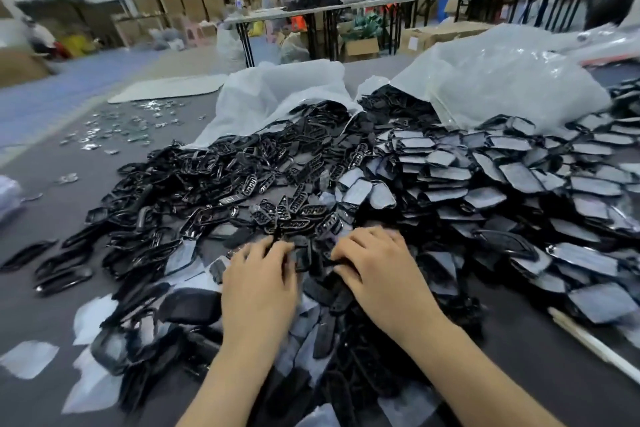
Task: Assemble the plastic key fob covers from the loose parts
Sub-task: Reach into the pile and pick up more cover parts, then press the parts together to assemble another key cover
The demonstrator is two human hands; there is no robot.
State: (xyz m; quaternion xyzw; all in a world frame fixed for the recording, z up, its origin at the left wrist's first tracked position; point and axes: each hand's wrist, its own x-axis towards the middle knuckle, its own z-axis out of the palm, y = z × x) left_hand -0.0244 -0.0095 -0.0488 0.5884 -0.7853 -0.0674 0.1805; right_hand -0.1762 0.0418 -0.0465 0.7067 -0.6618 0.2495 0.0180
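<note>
I am watching both hands working at the near middle of the dark worktop point(48, 218). The left hand point(259, 274) is curling its fingers round one side of a black frame piece point(304, 258), and the right hand point(374, 267) is gripping the other side with bent fingers; its fingertips are hiding under the knuckles. The piece is sitting between the two hands, just above the pile. A heap of loose black frames point(194, 177) is spreading to the left, small button grids point(298, 211) are lying just beyond the hands, and film-covered back plates point(519, 177) are stacking up to the right. Two white bags point(502, 80) are spilling parts at the far side. White film scraps point(29, 357) are lying near left.
</note>
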